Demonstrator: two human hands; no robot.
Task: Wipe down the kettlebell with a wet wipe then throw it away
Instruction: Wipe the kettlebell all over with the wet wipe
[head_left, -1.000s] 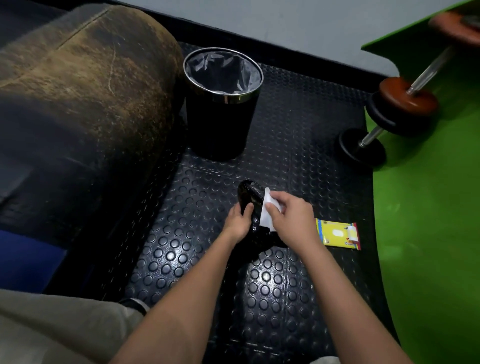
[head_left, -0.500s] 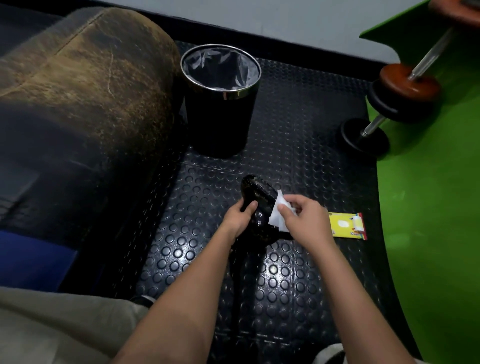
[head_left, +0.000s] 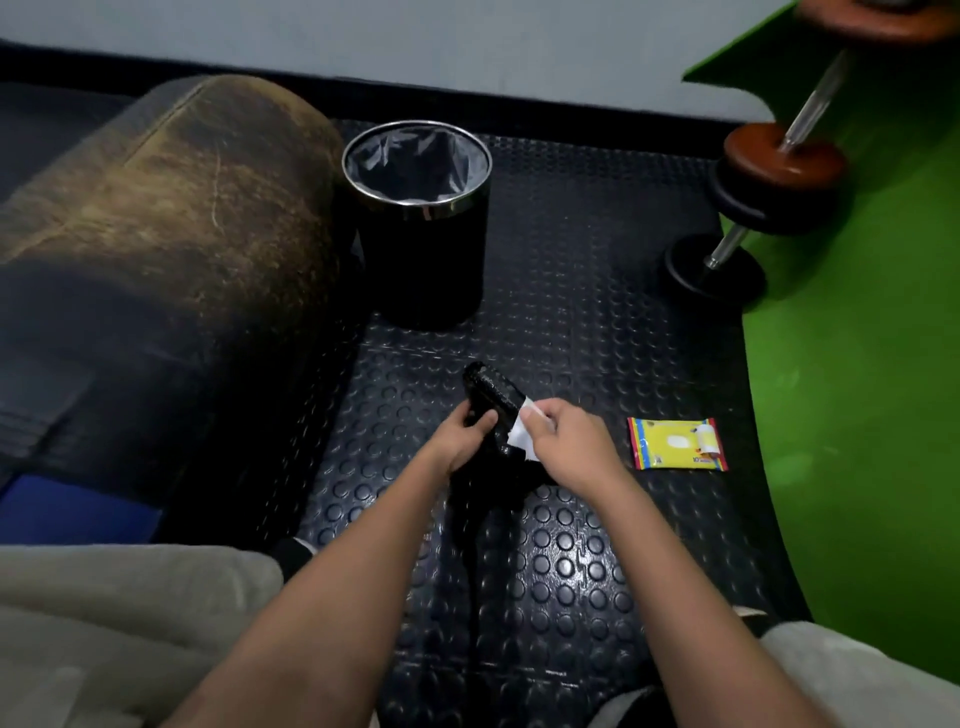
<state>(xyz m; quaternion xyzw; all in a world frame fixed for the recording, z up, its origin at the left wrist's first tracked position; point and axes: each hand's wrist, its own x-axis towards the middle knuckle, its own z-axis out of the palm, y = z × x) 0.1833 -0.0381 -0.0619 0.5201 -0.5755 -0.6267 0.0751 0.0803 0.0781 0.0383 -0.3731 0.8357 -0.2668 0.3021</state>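
Note:
A black kettlebell stands on the studded black floor mat in the middle of the view. My left hand grips its left side, fingers wrapped around the handle part. My right hand pinches a white wet wipe and presses it against the kettlebell's right side. The lower body of the kettlebell is hidden behind both hands. A black bin with a metal rim and a plastic liner stands open beyond the kettlebell.
A yellow wet wipe pack lies flat to the right of my right hand. A worn brown and black padded roll fills the left. A barbell with plates lies on the green mat at the right.
The wipe has slid along the kettlebell's right side under my right hand. My left hand keeps its grip. The view has tilted so that everything sits lower in the frame.

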